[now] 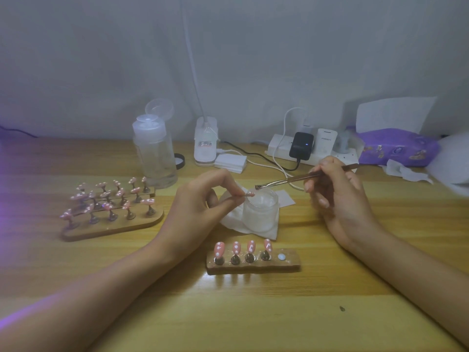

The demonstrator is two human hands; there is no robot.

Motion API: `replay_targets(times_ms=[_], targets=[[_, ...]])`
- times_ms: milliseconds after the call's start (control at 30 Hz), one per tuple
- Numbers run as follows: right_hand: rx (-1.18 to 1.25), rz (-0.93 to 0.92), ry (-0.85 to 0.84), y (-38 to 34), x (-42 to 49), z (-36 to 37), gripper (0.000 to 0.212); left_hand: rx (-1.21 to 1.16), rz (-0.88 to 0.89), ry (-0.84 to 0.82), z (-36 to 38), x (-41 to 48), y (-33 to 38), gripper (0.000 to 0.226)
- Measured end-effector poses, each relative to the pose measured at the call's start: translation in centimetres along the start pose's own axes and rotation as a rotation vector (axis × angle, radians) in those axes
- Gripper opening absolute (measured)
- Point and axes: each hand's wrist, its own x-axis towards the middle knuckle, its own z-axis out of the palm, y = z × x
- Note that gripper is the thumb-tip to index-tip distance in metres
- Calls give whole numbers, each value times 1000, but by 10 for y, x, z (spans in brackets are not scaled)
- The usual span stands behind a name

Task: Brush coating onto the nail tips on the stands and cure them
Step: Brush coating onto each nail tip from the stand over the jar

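Observation:
My left hand (203, 199) pinches a small stand with a pink nail tip (250, 194) and holds it over a frosted glass jar (260, 212). My right hand (335, 191) grips a thin brush (302, 177); its bristle end hovers just right of the tip, above the jar. In front of me a small wooden holder (289, 266) carries several pink dotted nail tips (243, 248) on stands, with its rightmost spot bare. A bigger wooden holder (111, 229) at the left is full of pink tips.
The jar sits on a white tissue (236, 222). Behind stand a clear pump bottle (154, 153), a white lamp base (205, 146), a stack of cotton pads (231, 162), a power strip (279, 148) with chargers and cables, and a purple tissue pack (398, 147).

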Motion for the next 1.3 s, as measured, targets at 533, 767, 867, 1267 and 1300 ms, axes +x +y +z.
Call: replay_targets(times_ms=[533, 767, 867, 1267, 1300], targets=[[-10, 3, -12, 0, 0, 0, 32, 0, 2, -13, -1, -1, 1, 15], [-26, 6, -8, 0, -1, 1, 31, 13, 13, -14, 0, -1, 3, 13], [-60, -12, -42, 0, -1, 1, 30, 27, 14, -10, 0, -1, 4, 13], [-48, 10, 3, 0, -1, 1, 31, 20, 3, -18, -1, -1, 5, 11], [-40, 5, -3, 0, -2, 1, 31, 18, 2, -20, -1, -1, 5, 11]])
